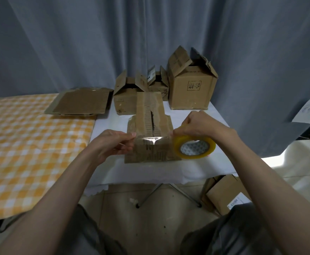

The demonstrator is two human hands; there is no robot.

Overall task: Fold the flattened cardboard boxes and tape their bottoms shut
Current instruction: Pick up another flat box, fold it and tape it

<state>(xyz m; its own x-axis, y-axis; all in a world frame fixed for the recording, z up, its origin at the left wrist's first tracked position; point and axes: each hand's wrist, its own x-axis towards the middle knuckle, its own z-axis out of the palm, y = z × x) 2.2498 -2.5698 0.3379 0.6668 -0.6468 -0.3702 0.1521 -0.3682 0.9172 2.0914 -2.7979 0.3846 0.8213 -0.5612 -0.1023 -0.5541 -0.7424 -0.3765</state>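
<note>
On the tabletop (196, 115) in front of you lies the box (150, 129) being taped, with three standing boxes (191, 85) behind it. A flattened box (80, 103) lies to their left. Another box (224, 194) sits on the floor (150, 218) at your right, below the tabletop edge

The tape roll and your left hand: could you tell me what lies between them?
In the head view, a clear tape strip stretches from the tape roll to the left hand, above the box.
</note>
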